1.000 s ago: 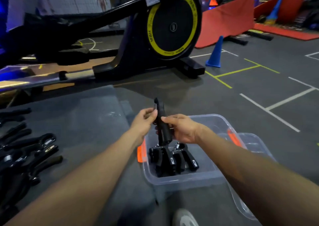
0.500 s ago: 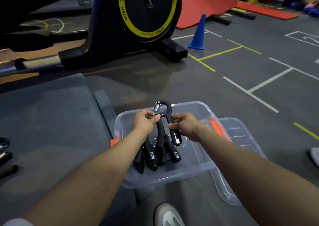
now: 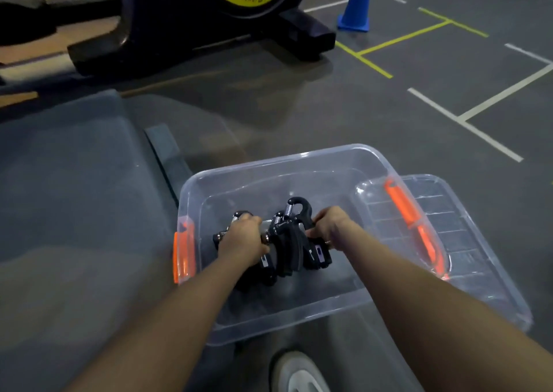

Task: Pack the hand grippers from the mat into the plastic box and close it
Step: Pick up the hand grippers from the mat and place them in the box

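Both hands are down in the plastic box (image 3: 299, 164) now, either side of the black hand grippers (image 3: 288, 242) bunched toward its left end. The left hand (image 3: 244, 242) curls over the near cluster; the right hand (image 3: 329, 227) has its grip closed on the handle of the tallest one, spring end up, most likely to slot it in tight and save room. The lid (image 3: 466, 230) waits propped against the box's right side, ready for closing. The mat (image 3: 74, 197) lies left.
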A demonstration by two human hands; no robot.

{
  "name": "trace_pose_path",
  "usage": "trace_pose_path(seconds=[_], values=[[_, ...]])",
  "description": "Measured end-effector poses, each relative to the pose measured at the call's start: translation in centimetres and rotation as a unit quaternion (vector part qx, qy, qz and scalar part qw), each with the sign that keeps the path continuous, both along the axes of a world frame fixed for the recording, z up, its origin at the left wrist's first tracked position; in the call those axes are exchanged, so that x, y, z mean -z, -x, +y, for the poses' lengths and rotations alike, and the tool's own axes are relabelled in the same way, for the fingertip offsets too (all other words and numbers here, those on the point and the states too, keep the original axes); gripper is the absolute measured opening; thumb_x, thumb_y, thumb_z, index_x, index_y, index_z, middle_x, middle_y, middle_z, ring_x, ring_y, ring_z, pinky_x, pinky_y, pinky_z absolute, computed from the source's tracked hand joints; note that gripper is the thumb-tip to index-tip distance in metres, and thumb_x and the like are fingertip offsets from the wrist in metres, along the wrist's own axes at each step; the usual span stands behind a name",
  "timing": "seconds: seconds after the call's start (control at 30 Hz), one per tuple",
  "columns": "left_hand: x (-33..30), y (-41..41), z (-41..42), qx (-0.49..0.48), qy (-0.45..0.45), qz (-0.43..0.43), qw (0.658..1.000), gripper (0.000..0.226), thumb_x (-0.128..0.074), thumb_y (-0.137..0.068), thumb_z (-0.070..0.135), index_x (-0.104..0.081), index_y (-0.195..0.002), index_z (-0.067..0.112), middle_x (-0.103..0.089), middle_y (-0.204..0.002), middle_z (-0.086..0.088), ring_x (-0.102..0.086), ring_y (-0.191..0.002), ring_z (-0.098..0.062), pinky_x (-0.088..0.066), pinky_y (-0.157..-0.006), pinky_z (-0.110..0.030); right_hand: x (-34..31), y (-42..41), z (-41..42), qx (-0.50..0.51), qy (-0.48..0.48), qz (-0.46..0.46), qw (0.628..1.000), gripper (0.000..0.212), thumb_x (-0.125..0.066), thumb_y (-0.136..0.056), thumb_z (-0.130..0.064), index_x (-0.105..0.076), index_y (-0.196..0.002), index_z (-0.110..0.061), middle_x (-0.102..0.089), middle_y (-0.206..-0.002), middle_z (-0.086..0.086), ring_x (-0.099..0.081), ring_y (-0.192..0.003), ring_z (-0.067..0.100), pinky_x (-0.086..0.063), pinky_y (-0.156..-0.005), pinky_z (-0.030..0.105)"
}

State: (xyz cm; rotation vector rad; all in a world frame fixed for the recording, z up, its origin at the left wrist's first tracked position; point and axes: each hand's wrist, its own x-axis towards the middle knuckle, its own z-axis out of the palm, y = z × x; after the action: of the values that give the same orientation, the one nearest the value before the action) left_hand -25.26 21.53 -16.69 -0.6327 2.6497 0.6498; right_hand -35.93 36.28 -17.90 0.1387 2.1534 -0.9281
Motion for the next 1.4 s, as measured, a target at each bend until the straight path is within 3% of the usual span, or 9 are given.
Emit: trace_pose_path(seconds=[0.13, 0.27, 0.33, 0.43, 0.53, 0.73, 0.9, 1.03, 1.4], values=[[1.7, -0.4, 0.2, 0.014, 0.015, -0.016, 1.0, 0.056, -0.077, -0.071, 0.021, -0.053, -0.121, 0.015, -0.046, -0.132, -0.006, -0.045, -0.125, -0.027, -0.044, -0.097, -0.04, 1.2, 0.3, -0.5, 0.002, 0.009, -0.034, 0.999, 0.026, -0.061, -0.083, 0.005, -0.048, -0.081, -0.017, -0.046, -0.081, 0.008, -0.045, -0.058, 0.011, -0.042, -0.034, 0.011], [2.4, 0.0, -0.2, 0.017, 0.015, -0.026, 0.999, 0.061, -0.079, -0.068, 0.022, -0.053, -0.123, 0.014, -0.045, -0.133, -0.005, -0.045, -0.125, -0.026, -0.044, -0.099, -0.041, 2.6, 0.4, -1.2, -0.012, -0.002, -0.009, 1.0, 0.032, -0.059, -0.085, 0.004, -0.059, -0.116, -0.004, -0.046, -0.07, 0.005, -0.052, -0.046, 0.008, -0.041, -0.033, 0.009], [2.6, 0.3, -0.3, 0.017, 0.011, -0.027, 0.999, 0.065, -0.079, -0.068, 0.022, -0.052, -0.126, 0.014, -0.043, -0.135, -0.005, -0.045, -0.126, -0.026, -0.043, -0.101, -0.041, 3.2, 0.2, -1.8, -0.022, -0.019, 0.03, 0.999, 0.037, -0.058, -0.088, 0.001, -0.056, -0.124, 0.004, -0.057, -0.081, 0.018, -0.058, -0.043, 0.002, -0.043, -0.035, 0.007], [2.8, 0.5, -0.2, 0.014, 0.012, -0.028, 0.999, 0.065, -0.079, -0.068, 0.021, -0.051, -0.126, 0.012, -0.041, -0.137, -0.004, -0.045, -0.126, -0.025, -0.043, -0.101, -0.039, 3.3, -0.5, -2.3, -0.028, -0.097, 0.113, 0.988, 0.028, -0.067, -0.081, -0.008, -0.069, -0.108, -0.004, -0.07, -0.11, 0.016, -0.069, -0.095, 0.023, -0.055, -0.08, 0.022], [2.9, 0.4, -0.2, 0.008, 0.008, -0.02, 1.0, 0.063, -0.078, -0.07, 0.02, -0.05, -0.126, 0.012, -0.041, -0.136, -0.004, -0.045, -0.126, -0.025, -0.043, -0.101, -0.038, 2.6, -0.9, -2.7, -0.027, -0.098, 0.146, 0.984, 0.025, -0.062, -0.082, -0.003, -0.069, -0.106, -0.005, -0.07, -0.11, 0.017, -0.066, -0.105, 0.03, -0.053, -0.091, 0.034], [0.9, -0.9, -1.2, -0.02, -0.005, 0.048, 0.999, 0.047, -0.069, -0.079, 0.023, -0.051, -0.122, 0.017, -0.045, -0.131, -0.004, -0.049, -0.122, -0.027, -0.044, -0.097, -0.039, -0.3, -2.1, -4.3, -0.052, -0.041, 0.175, 0.982, 0.03, -0.07, -0.081, -0.012, -0.067, -0.11, -0.011, -0.07, -0.112, 0.013, -0.064, -0.108, 0.028, -0.048, -0.09, 0.029], [-3.9, -3.9, -4.4, -0.066, -0.017, 0.123, 0.99, 0.044, -0.065, -0.082, 0.02, -0.054, -0.124, 0.015, -0.053, -0.126, -0.009, -0.054, -0.115, -0.028, -0.043, -0.1, -0.036, -5.2, -4.7, -8.8, -0.086, 0.032, 0.198, 0.976, 0.045, -0.072, -0.082, -0.016, -0.059, -0.124, -0.007, -0.064, -0.123, 0.012, -0.059, -0.117, 0.026, -0.044, -0.102, 0.032], [-9.3, -8.6, -8.5, -0.116, 0.008, 0.178, 0.977, 0.039, -0.064, -0.081, 0.019, -0.057, -0.12, 0.016, -0.055, -0.121, -0.009, -0.058, -0.109, -0.031, -0.047, -0.096, -0.041, -10.3, -8.2, -14.7, -0.142, 0.09, 0.22, 0.961, 0.047, -0.074, -0.079, -0.014, -0.059, -0.122, -0.001, -0.062, -0.101, 0.013, -0.057, -0.093, 0.019, -0.047, -0.08, 0.029], [-17.2, -29.3, -20.2, -0.299, 0.085, 0.168, 0.936, 0.043, -0.066, -0.082, 0.023, -0.054, -0.122, 0.015, -0.05, -0.125, -0.009, -0.055, -0.114, -0.028, -0.043, -0.1, -0.035, -18.0, -24.2, -28.9, -0.24, 0.176, 0.184, 0.937, 0.033, -0.072, -0.082, -0.014, -0.059, -0.11, -0.006, -0.055, -0.102, 0.01, -0.047, -0.089, 0.015, -0.041, -0.082, 0.026]])
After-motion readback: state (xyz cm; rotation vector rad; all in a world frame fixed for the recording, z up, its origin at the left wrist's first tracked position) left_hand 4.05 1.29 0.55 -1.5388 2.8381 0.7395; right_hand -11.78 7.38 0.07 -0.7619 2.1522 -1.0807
